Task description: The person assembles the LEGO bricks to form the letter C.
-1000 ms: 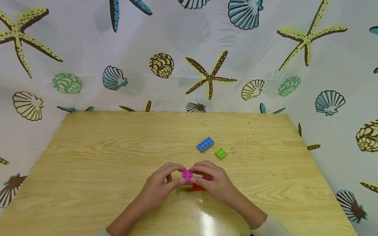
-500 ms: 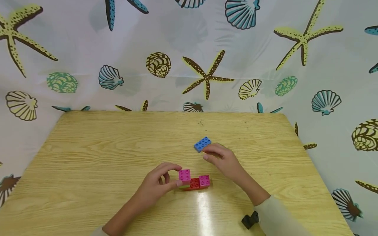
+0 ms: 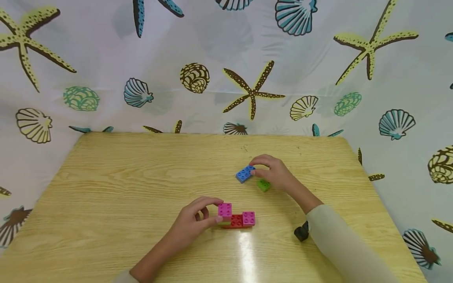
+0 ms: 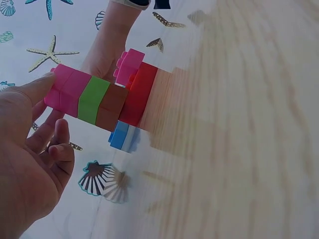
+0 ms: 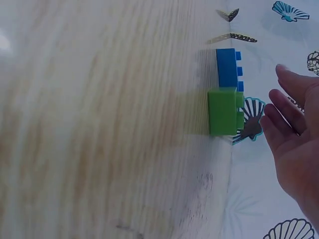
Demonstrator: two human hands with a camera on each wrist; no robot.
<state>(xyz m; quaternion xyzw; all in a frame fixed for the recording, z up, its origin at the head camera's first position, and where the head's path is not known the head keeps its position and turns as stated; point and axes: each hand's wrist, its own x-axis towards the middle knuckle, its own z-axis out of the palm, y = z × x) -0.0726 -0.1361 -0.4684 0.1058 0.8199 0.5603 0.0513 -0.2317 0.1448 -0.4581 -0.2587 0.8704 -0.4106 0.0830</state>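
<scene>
My left hand (image 3: 196, 218) pinches the pink block (image 3: 224, 211) at the top of a small stack, thumb in front and index finger behind. Under that pink, the left wrist view shows a green block (image 4: 93, 99) and a brown block (image 4: 111, 108), all standing on one end of a red brick (image 3: 236, 221). A second pink block (image 3: 249, 218) sits on the red brick's right end. Farther back, my right hand (image 3: 274, 171) hovers with thumb and fingers apart over a blue brick (image 3: 244, 174) and a lime green block (image 3: 263, 184); the right wrist view shows space between hand and bricks.
The bricks rest on a wood-grain table (image 3: 141, 169). Behind it and at its sides hangs a white cloth (image 3: 209, 39) printed with shells and starfish. A black object (image 3: 301, 232) shows beside the right sleeve (image 3: 339, 239).
My right hand has left the stack and moved back and to the right, over the blue and lime green bricks. My left hand keeps its hold on the stack.
</scene>
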